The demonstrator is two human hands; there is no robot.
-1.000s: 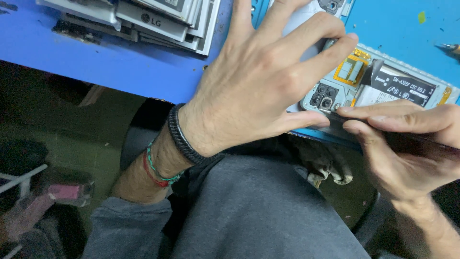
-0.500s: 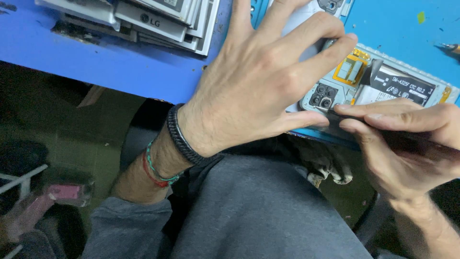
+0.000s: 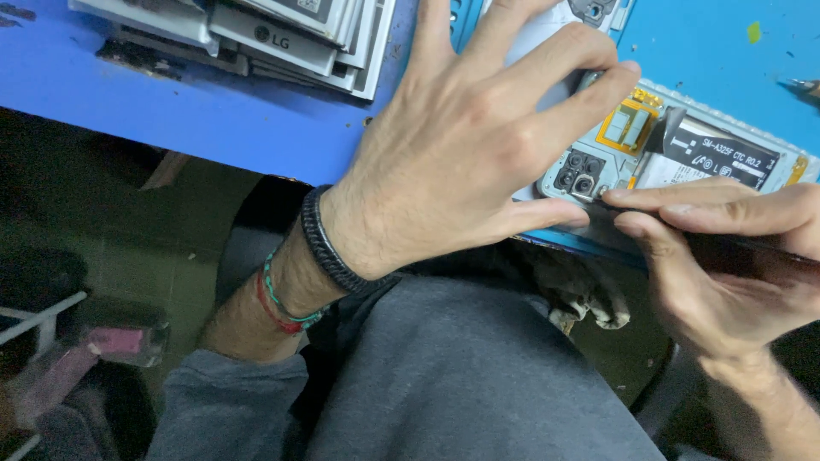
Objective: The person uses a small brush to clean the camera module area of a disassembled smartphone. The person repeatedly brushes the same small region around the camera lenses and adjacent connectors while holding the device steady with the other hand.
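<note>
At 11 o'clock, a pile of flat grey and white phone parts (image 3: pixel 256 34) lies on the blue table (image 3: pixel 213 119). At 9 o'clock, below the table edge, a blurry pink thing (image 3: pixel 111 341) sits in the dark.

In the middle, the left hand (image 3: pixel 470 162) lies flat with its fingers spread wide, pressing down on the opened light grey phone with its back taken off (image 3: pixel 675 158). A black braided band (image 3: pixel 329 243) and red and green strings (image 3: pixel 278 303) go around this wrist.

The phone lies on the table at 2 o'clock, near the table's front edge. Its camera block (image 3: pixel 579 173) and an orange strip (image 3: pixel 630 126) show.

At 4 o'clock, the right hand (image 3: pixel 726 265) pinches a thin dark flat tool (image 3: pixel 735 252) between thumb and finger, its tip touching the phone's near edge.
</note>
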